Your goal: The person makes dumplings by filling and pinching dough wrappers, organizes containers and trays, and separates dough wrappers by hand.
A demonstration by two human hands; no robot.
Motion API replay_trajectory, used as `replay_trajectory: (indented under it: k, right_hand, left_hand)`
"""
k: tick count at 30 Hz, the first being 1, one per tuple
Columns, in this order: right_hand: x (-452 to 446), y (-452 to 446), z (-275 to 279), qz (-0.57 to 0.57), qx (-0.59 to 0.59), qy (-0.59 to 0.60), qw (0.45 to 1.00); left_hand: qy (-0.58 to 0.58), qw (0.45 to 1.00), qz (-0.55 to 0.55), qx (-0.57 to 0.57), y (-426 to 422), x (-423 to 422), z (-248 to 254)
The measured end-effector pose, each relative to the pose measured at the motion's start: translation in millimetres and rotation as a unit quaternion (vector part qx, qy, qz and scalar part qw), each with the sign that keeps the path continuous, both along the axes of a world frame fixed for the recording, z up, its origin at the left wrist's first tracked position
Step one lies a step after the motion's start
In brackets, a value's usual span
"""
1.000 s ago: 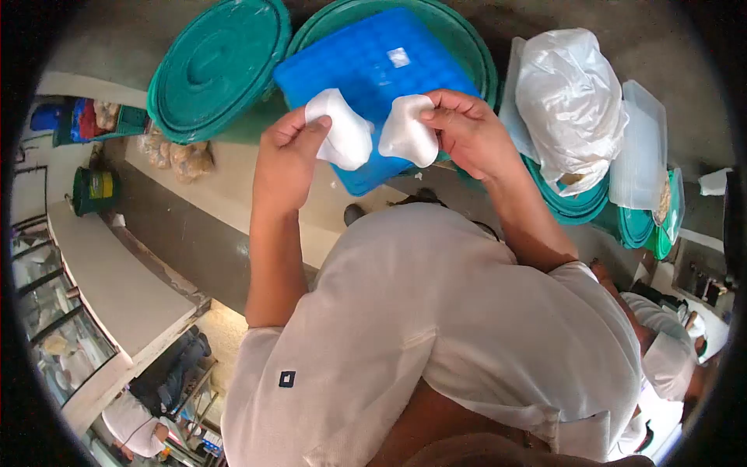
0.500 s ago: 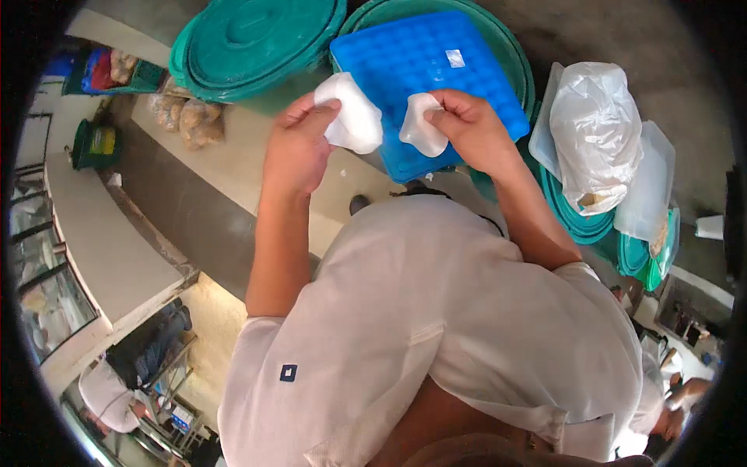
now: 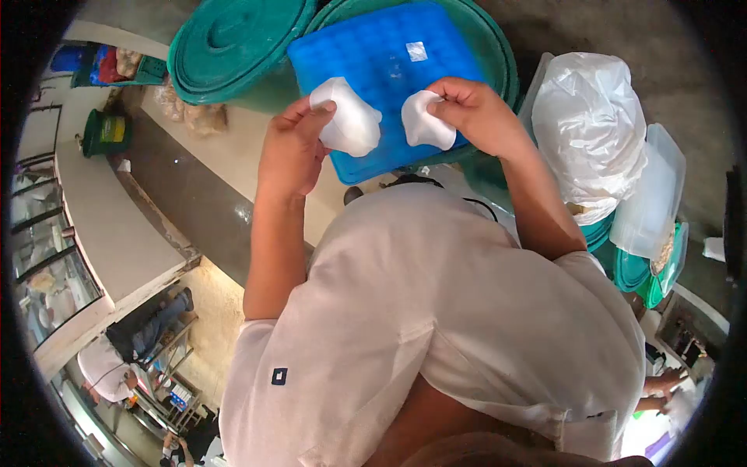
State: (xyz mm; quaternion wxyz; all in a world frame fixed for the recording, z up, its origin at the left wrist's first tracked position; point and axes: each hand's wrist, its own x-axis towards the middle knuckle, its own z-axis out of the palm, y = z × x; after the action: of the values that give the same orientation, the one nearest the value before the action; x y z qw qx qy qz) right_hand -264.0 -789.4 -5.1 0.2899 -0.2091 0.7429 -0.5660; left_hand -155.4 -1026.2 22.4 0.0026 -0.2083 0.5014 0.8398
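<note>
My left hand pinches the edge of a larger white, thin, floppy piece between thumb and fingers. A smaller piece of the same white look hangs from my right hand, gripped at its upper corner. A gap separates the two pieces; what they are made of I cannot tell. Both are held above a blue tray with rows of rounded bumps and a small whitish label. That tray rests across a large round green tub.
A lidded green tub stands to the left. On the right are a stuffed white plastic bag and translucent containers. A green bucket sits by a pale counter. Other people are at lower left and lower right.
The view has shifted, so the tray and tubs appear further left. The smaller piece in my right hand has changed shape and hangs wider. Both hands keep their hold.
</note>
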Motion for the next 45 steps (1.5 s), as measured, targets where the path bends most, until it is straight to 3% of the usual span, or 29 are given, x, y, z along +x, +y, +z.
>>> replay_trajectory:
  k: [8,11,13,22,32,35,37,38,40,45]
  right_hand:
    - [-21,34,-30,0.002,0.025,-0.079,0.997]
    - [-22,43,-40,-0.029,0.052,-0.055,0.997]
    - [-24,46,-43,-0.054,0.067,0.042,0.995]
    - [-19,49,-38,-0.041,0.171,0.177,0.968]
    - [-24,52,-42,-0.041,0.177,0.219,0.959]
    - [-22,52,-40,-0.029,0.226,0.269,0.936]
    - [-17,50,-39,-0.119,0.187,0.334,0.916]
    - [-15,50,-33,-0.12,0.187,0.333,0.916]
    - [-12,47,-15,-0.113,0.031,0.256,0.96]
    - [-4,29,-6,-0.061,-0.03,0.302,0.951]
  left_hand:
    - [0.006,1.0,-0.029,-0.001,38,-24,-8]
    - [0.001,0.998,-0.056,0.001,43,-29,-13]
    - [0.002,0.998,-0.056,0.004,50,-34,-9]
    - [-0.008,0.999,-0.049,-0.005,67,-47,-9]
    - [-0.008,0.997,-0.073,0.012,70,-63,-18]
    - [-0.011,0.997,-0.07,0.011,75,-64,-18]
    - [-0.012,0.998,-0.069,0.007,80,-65,-17]
    - [-0.014,0.998,-0.068,0.003,82,-66,-18]
    - [-0.019,0.997,-0.07,-0.001,86,-67,-20]
    - [-0.031,0.997,-0.071,-0.024,90,-69,-26]
